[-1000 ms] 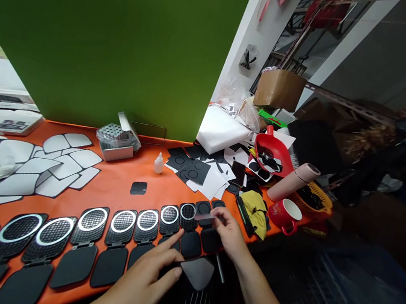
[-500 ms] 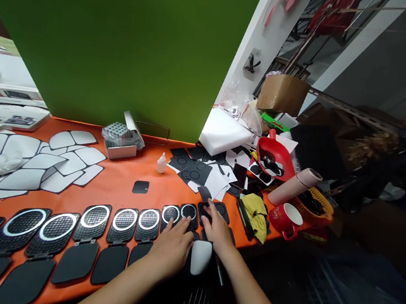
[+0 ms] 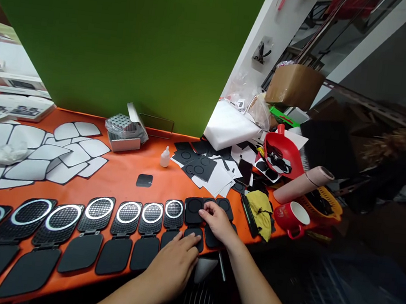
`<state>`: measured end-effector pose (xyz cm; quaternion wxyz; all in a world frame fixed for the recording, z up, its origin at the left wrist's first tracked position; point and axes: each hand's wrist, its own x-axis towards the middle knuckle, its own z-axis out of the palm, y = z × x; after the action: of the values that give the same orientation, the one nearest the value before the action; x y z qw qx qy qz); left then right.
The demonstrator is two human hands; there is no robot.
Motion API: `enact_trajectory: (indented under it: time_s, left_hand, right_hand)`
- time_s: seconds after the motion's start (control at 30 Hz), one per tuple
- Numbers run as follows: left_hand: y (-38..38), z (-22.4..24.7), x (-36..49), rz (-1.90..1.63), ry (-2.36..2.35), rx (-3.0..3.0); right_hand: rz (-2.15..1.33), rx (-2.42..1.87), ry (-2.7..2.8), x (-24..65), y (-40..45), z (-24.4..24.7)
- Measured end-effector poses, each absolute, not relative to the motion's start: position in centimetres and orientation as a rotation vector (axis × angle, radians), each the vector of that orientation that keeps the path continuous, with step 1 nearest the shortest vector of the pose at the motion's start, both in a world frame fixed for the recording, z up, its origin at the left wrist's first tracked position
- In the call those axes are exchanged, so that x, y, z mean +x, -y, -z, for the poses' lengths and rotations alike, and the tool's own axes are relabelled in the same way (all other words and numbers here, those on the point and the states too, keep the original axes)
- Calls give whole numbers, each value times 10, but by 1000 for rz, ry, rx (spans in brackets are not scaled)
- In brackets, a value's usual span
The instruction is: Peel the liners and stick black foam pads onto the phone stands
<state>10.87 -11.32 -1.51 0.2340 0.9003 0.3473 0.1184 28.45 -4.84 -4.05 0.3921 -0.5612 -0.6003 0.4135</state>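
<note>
The person's right hand (image 3: 216,220) was bent over a smooth, matte black ringed panel (image 3: 190,216), a rounded square with a circle marked on its face, which lay close to the near edge of the orange surface (image 3: 184,185), toward its right end. The fingertips touched the panel's right side, though whether they pinched it I cannot tell. The left hand (image 3: 176,262) grasped nothing visible; its fingers stretched forward, laid on a plain black panel (image 3: 194,230) just below the ringed one, right along the near edge. A pale grey piece (image 3: 204,269), its full outline hidden, showed beneath that edge beside the left hand. From the ringed panel toward the surface's near left corner ran a row of hinged black stands (image 3: 98,217), their upper halves textured in a waffle grid around glossy white rings, their lower halves flat with softened corners. A small dark square (image 3: 144,180) lay flat farther in, and a translucent bottle (image 3: 165,157) with a tapered nozzle stood upright nearer the far edge. White sheets with dark borders (image 3: 65,154) overlapped toward the left end; toward the right end, a crumpled yellow cloth (image 3: 259,210) lay beside a glossy red mug (image 3: 292,217).
</note>
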Motion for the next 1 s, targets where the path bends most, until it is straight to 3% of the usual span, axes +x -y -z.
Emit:
enact_trajectory:
  time_s: [1.0]
  left_hand:
    - [114, 22, 107, -374, -947, 2456]
  right_hand:
    - [-983, -1519, 1594, 280, 52, 37]
